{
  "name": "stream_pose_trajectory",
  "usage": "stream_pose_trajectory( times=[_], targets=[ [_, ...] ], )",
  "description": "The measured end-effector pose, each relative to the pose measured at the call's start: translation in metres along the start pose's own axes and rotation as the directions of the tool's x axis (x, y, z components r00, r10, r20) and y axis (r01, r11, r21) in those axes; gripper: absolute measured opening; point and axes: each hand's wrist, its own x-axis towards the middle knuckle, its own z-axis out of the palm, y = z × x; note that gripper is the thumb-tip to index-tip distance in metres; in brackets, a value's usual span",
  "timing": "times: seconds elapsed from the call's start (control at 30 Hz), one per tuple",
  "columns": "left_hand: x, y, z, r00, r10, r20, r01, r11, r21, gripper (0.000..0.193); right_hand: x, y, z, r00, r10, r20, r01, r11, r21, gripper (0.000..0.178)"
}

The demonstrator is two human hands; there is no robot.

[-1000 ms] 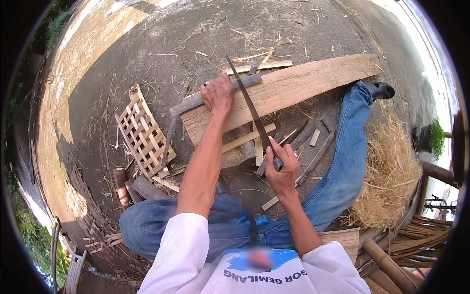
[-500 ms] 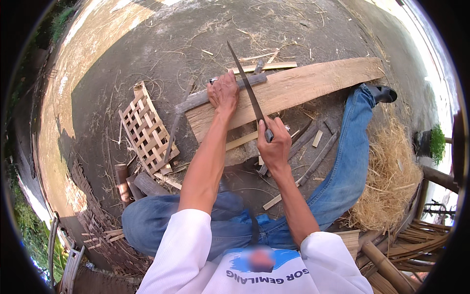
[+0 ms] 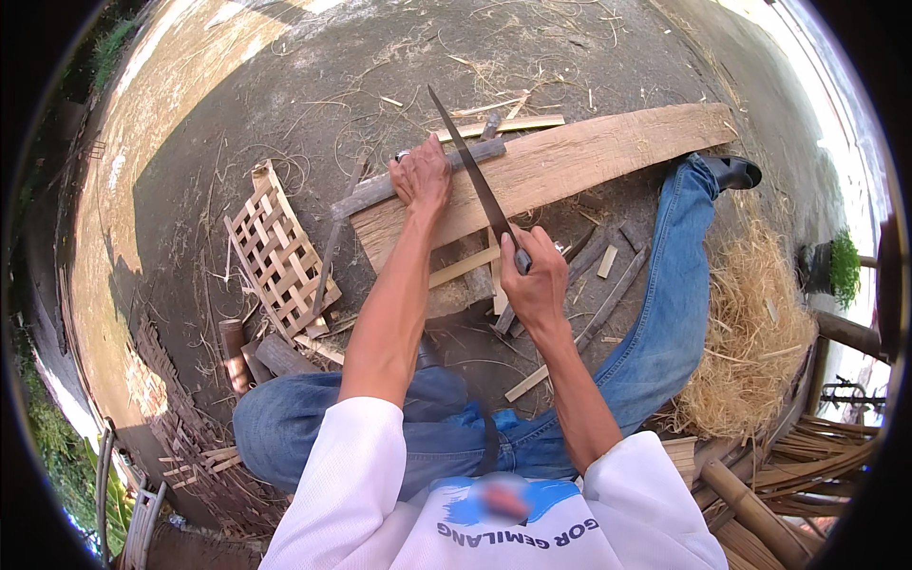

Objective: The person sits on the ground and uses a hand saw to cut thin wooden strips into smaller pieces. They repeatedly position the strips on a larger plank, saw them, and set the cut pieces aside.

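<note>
Around the plank (image 3: 617, 154) lie a woven panel (image 3: 277, 252), strips (image 3: 608, 262) and straw (image 3: 750, 342).

Long blade (image 3: 483, 193): dark metal, smooth, matt.
Handle (image 3: 522, 261): dark, slight sheen; material unclear.
Board (image 3: 608, 152): pale wood, matt, rough visible grain.
Bar (image 3: 366, 200): greyed wood, weathered, dull.
Lattice panel (image 3: 269, 249): woven pale wood-like strips, fairly smooth.
Heap (image 3: 746, 351): dry, straw-like fibres, coarse.
Trousers (image 3: 665, 304): faded blue denim.
Shirt (image 3: 351, 475): white textured cloth.
Boot (image 3: 736, 174): black, glossy.
Ground (image 3: 285, 123): earth-like, matt, gritty.
</note>
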Motion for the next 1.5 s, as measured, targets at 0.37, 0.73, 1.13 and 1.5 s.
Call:
stream_pose_trajectory(
  times=[0.37,0.73,1.13,1.5],
  targets=[
    [0.007,0.003,0.006,0.996,-0.006,-0.090,0.009,1.000,0.024,0.059,-0.001,0.006,0.001,1.000,-0.006,-0.007,0.006,1.000,0.027,0.015],
    [0.004,0.006,0.002,1.000,-0.022,-0.006,0.022,1.000,-0.017,0.061,-0.024,0.004,-0.014,0.999,0.031,-0.012,-0.031,0.999,0.015,0.023],
    [0.008,0.002,0.003,1.000,-0.028,0.004,0.028,1.000,0.000,0.064,-0.019,0.003,-0.011,1.000,0.014,-0.002,-0.014,1.000,-0.028,0.018],
    [0.010,-0.007,0.010,0.998,0.037,-0.045,-0.036,0.999,0.003,0.060,-0.024,0.017,0.002,0.996,-0.004,-0.093,0.009,0.999,0.044,0.023]
  ],
)
